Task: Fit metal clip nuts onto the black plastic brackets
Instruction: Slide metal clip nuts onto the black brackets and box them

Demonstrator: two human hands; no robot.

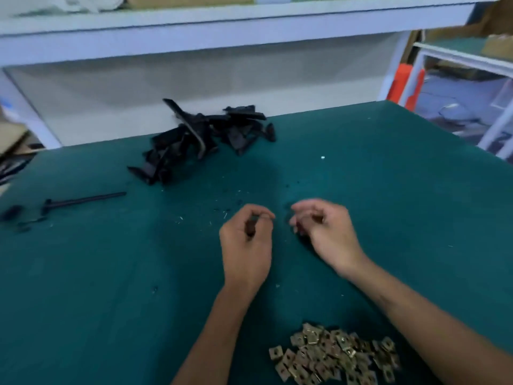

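Lay heaped on the green tabletop (83, 273): black brackets (200, 134) far, clip nuts (333, 354) near. Left hand (245, 245) curled, grip around a dark bracket piece (250, 227); right hand (324, 232) curled, grip's contents blurred, impossible to tell.

Green counter (388, 173) under a white shelf (222, 26)

A slim black rod (83, 200) is seen at the counter's left side, an orange object (402, 84) stands beyond the far right corner, and pale specks are scattered across the surface.

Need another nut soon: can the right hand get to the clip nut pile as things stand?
Probably yes. The clip nut pile lies uncovered beside the right forearm, nothing on top, though the right hand seems to be holding something small already.
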